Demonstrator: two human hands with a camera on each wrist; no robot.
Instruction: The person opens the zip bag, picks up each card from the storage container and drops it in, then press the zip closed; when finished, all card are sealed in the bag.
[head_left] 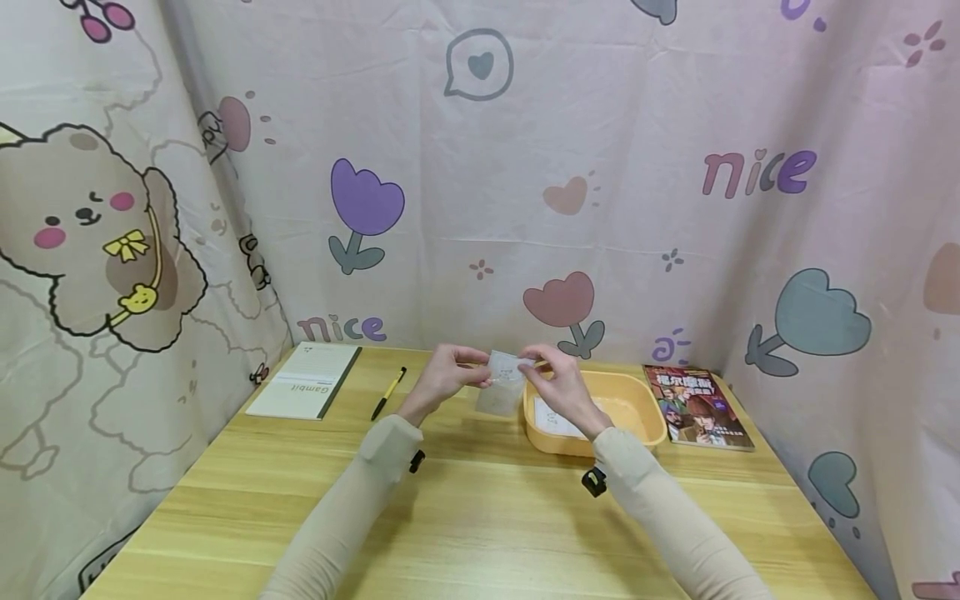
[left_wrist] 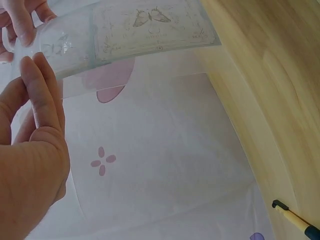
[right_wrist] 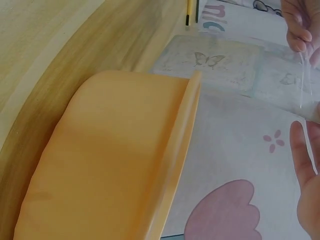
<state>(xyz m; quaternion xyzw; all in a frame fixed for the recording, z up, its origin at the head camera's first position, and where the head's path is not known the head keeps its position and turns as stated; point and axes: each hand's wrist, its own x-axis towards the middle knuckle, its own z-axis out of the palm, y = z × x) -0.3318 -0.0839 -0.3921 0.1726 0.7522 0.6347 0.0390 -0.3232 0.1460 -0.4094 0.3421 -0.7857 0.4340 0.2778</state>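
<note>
Between both hands hangs a translucent plastic sleeve [head_left: 500, 392] over the table, with butterfly prints on the sheet in it [left_wrist: 150, 20]. My left hand [head_left: 448, 377] pinches its left edge between thumb and fingers. At the top right corner, my right hand [head_left: 558, 383] holds the film with its fingertips. The right wrist view has the sleeve [right_wrist: 210, 65] stretching past the basket's rim, with a loose clear flap near the fingers. Just under the right hand stands a yellow plastic basket [head_left: 558, 447] with a white printed card [head_left: 551, 421] inside.
A Gambit notepad [head_left: 296, 392] lies at the back left, and a yellow and black pen [head_left: 389, 393] beside it. Right of the basket is a colourful magazine [head_left: 701, 408]. A printed curtain [head_left: 465, 192] closes off the table's back and sides.
</note>
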